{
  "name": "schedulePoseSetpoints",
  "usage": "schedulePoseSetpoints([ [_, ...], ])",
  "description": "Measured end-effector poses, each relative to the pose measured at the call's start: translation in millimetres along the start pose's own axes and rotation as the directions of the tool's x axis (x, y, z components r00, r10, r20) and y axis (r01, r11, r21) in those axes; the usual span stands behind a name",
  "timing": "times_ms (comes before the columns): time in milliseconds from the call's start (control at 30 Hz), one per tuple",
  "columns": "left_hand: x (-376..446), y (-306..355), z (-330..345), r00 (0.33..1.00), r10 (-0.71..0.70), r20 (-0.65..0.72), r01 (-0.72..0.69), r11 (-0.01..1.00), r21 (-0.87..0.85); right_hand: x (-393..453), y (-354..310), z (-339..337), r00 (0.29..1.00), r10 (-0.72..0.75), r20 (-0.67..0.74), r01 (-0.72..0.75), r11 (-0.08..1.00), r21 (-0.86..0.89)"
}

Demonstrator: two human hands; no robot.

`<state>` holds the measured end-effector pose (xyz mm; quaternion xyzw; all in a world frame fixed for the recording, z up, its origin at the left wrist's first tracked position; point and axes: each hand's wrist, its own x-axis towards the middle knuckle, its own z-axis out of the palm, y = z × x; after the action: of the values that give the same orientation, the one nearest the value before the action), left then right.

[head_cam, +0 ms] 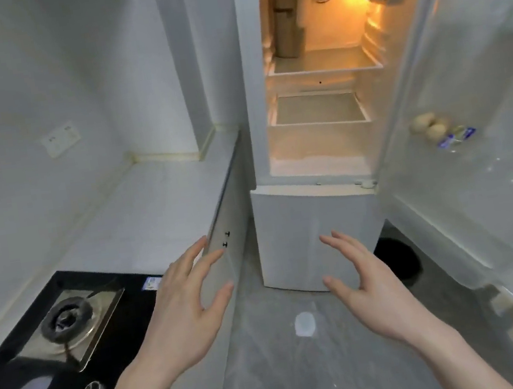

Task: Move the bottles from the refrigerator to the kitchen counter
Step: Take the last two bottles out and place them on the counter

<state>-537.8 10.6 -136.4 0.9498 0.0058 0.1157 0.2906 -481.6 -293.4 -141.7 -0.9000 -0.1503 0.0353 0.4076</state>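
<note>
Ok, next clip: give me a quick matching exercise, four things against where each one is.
Things:
1. carton
2. eggs
3. gas burner
4. wall socket

Places:
A. open fridge door shelf
B. wall above the counter
C. top fridge shelf, left side
D. black stove, lower left

Pairs: 1-C, 2-A, 3-D, 4-B

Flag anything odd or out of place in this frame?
Upper white refrigerator door stands open, and no bottles are clearly visible on its lit shelves. White spill-like patch on the grey floor. Left hand and right hand are empty.
</note>
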Motion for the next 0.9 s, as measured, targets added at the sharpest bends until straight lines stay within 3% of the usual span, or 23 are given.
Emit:
schedulePoseSetpoints([
  [367, 132.3, 32.4, 78.5, 0.969, 0.193, 0.155, -0.173, 0.976, -0.135, 32.0, 47.8, -80.7, 0.938, 0.160, -0.309, -0.170, 0.985, -0.006],
  [667, 196.3, 119.3, 123.3, 0.895, 0.391, 0.214, -0.364, 0.918, -0.156, 12.2, 81.9, -177.7, 0.730, 0.158, -0.665, -0.161, 0.985, 0.057],
  [900, 213.3, 205.2, 146.7, 0.868, 0.481, 0.121, -0.465, 0.875, -0.135, -2.2, 102.5, -259.0, 0.602, -0.026, -0.798, 0.011, 1.000, -0.025],
])
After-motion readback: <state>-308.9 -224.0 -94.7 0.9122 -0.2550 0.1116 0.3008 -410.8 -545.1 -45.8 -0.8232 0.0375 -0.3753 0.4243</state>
